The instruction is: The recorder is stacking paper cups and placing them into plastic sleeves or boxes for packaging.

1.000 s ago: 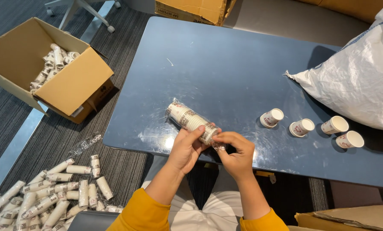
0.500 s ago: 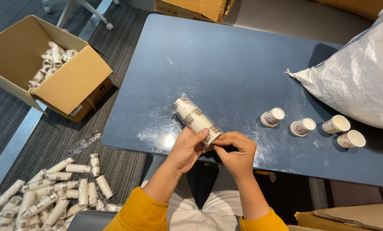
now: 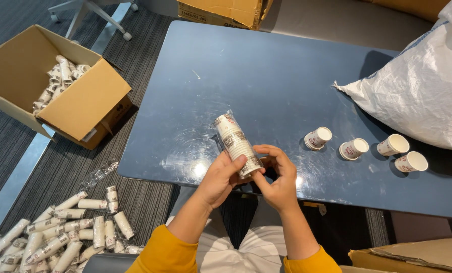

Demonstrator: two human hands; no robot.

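Observation:
A stack of small printed paper cups wrapped in a clear plastic sleeve (image 3: 234,142) is held at the near edge of the blue table (image 3: 266,81). My left hand (image 3: 222,178) grips its lower end from the left. Fingers of my right hand (image 3: 279,178) pinch the same end from the right. The stack tilts up and to the left over the tabletop. Several loose paper cups (image 3: 317,138) lie on their sides to the right on the table.
A large white woven sack (image 3: 423,86) sits at the table's right. An open cardboard box (image 3: 79,103) holding wrapped cup stacks stands on the carpet at left. Many more wrapped stacks (image 3: 59,235) lie piled on the floor at lower left. Cardboard boxes (image 3: 221,11) at the top.
The wrapped stack has swung from lying nearly flat on the table to a steeper tilt, with both hands staying at its lower end.

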